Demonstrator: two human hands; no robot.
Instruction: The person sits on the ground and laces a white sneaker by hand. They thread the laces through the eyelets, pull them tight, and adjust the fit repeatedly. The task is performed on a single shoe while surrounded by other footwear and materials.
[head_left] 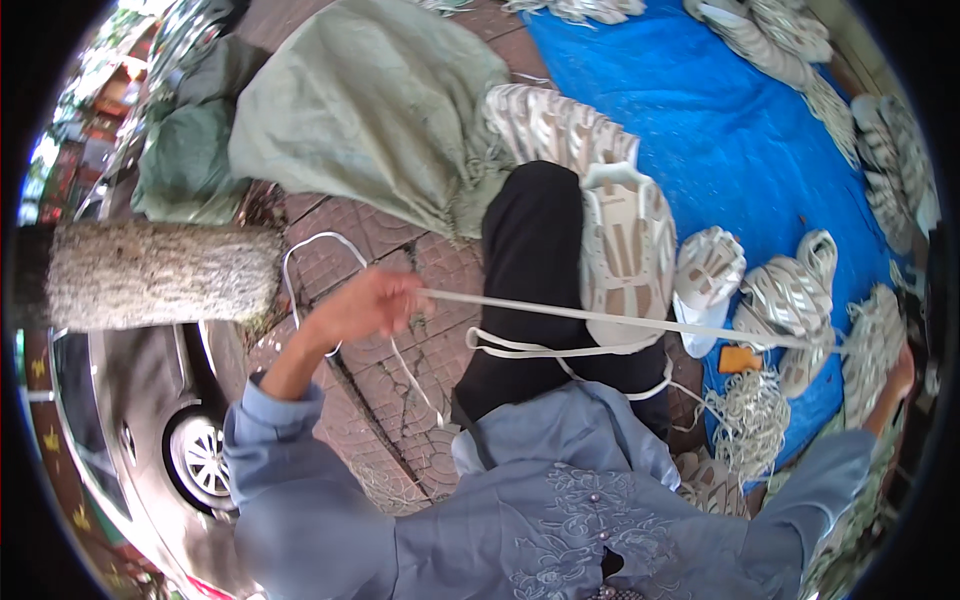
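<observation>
A long white shoelace (570, 311) is stretched almost straight across my lap. My left hand (378, 300) is closed on one end, out to the left, and a loose length dangles below it. Far to the right, near the picture's rim, my right hand (900, 376) is closed where the lace leads; its fingers show only in part. A white and beige shoe upper (628, 235) rests against my black-trousered leg (532, 235), its lower end under the taut lace. Slack loops of lace lie over my thighs.
A blue tarp (690, 110) at right bears several shoe uppers (785, 295), a tangled heap of laces (750, 425) and an orange block (740, 359). Stacked uppers (560, 125) lie ahead beside a grey-green sack (370, 100). At left are a tree trunk (165, 275) and a parked car (150, 400).
</observation>
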